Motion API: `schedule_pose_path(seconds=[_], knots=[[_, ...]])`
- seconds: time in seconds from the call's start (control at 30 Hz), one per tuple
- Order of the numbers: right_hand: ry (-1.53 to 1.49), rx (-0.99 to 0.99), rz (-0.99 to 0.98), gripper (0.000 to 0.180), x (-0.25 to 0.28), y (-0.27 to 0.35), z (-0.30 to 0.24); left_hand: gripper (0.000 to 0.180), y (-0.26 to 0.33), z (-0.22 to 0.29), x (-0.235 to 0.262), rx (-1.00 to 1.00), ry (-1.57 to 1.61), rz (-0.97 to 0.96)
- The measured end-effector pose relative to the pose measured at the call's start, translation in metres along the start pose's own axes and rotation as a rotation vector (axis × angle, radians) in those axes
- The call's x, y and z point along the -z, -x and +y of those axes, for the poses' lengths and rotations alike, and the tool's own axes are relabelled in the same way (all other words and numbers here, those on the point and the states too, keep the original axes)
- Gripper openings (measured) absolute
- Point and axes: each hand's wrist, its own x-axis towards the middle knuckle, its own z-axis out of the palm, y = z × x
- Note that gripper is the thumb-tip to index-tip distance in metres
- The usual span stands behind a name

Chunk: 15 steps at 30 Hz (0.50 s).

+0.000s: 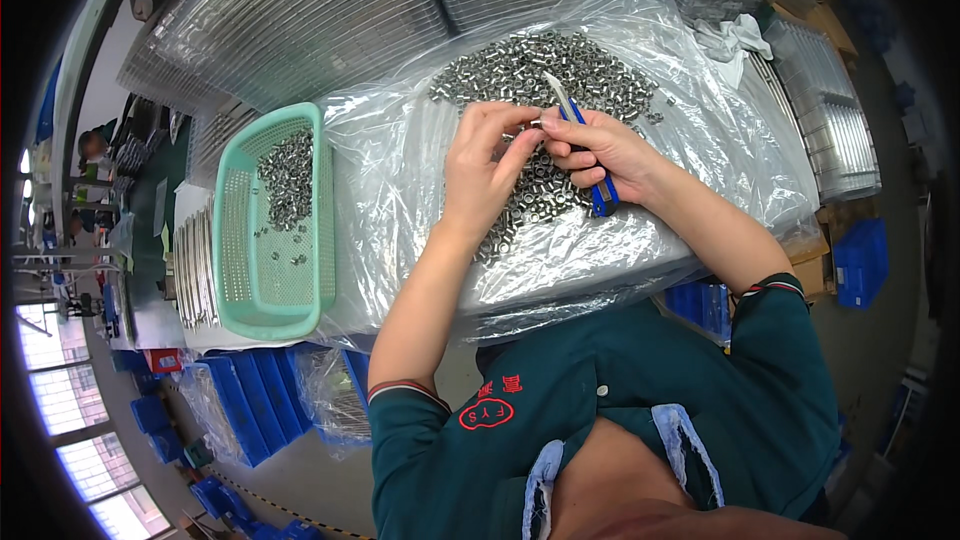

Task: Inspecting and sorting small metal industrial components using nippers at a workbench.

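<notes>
My right hand (605, 155) is closed around a blue utility knife (604, 198), its pale blade pointing away from me. The fingertips of both hands meet over a heap of small metal rings (520, 65). Between them sits one small metal ring (537, 125), pinched by my left hand (485, 155) and mostly covered by fingers. The heap lies on clear plastic sheeting (400, 170) spread across the work surface. To the left stands a mint-green plastic basket (325, 210) with more of these metal parts at its far end and a few scattered on its floor.
Stacks of clear plastic trays (330, 15) line the far side, with further trays (825, 110) at the right. A white cloth (735, 40) lies at the back right. Blue bins (255, 405) stand below on the left, and another blue bin (862, 262) on the right.
</notes>
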Motion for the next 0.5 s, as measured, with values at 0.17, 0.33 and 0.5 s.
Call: schedule_pose_path(seconds=[0.17, 0.33, 0.5], knots=[[-0.009, 0.034, 0.022, 0.014, -0.0006, 0.0004, -0.0005, 0.019, -0.0001, 0.0047, -0.0005, 0.025, 0.025, 0.000], [-0.007, 0.051, 0.025, 0.017, -0.0007, 0.0011, -0.0010, 0.023, -0.0002, 0.0065, -0.0011, 0.053, 0.019, 0.006], [0.015, 0.036, 0.014, 0.019, -0.0004, 0.0001, -0.0026, 0.025, -0.0002, 0.0045, -0.0021, 0.044, 0.010, 0.004]])
